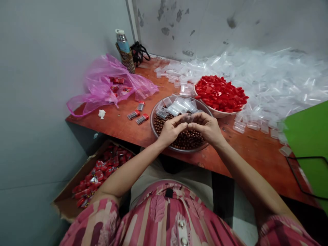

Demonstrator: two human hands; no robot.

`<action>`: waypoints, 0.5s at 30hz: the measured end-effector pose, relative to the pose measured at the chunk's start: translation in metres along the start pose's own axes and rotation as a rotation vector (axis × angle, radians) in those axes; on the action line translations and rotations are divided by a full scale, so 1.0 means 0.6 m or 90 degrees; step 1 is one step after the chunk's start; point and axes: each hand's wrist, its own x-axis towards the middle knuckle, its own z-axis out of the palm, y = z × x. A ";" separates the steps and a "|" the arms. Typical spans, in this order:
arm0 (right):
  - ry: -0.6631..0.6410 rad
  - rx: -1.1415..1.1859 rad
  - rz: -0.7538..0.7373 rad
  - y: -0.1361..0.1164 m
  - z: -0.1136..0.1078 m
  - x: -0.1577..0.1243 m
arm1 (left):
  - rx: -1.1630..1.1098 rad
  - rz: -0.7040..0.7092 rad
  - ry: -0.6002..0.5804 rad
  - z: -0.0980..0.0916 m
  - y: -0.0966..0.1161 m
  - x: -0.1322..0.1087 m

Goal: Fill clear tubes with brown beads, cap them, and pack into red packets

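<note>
And here we go, both hands right over the metal bowl (152, 127)! The left hand (172, 130) and right hand (206, 128) are pressed together, fingertips (185, 125) clenched on a small clear tube (188, 118), half hidden by the fingers. Inside the bowl, brown beads (184, 140) cover the bottom, with a pile of clear tubes (174, 108) on them at the far side. Just behind the bowl sits a white dish (212, 113) heaped with red caps (220, 93), and to its right a huge drift of loose tubes (266, 82) covers the table (230, 150). Left of the bowl, three capped tubes (133, 114) lie near a pink plastic bag (102, 85). Below it, on the floor, a cardboard box (63, 208) holds red packets (97, 171).
</note>
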 end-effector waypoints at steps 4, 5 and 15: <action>-0.031 -0.136 -0.004 -0.017 -0.030 0.010 | -0.151 -0.078 -0.014 0.007 -0.005 0.010; -0.048 -0.214 -0.014 -0.017 -0.042 0.014 | -0.186 -0.099 -0.011 0.006 -0.007 0.011; -0.394 -0.940 -0.111 0.017 -0.049 0.023 | -0.207 -0.128 0.002 0.004 -0.008 0.007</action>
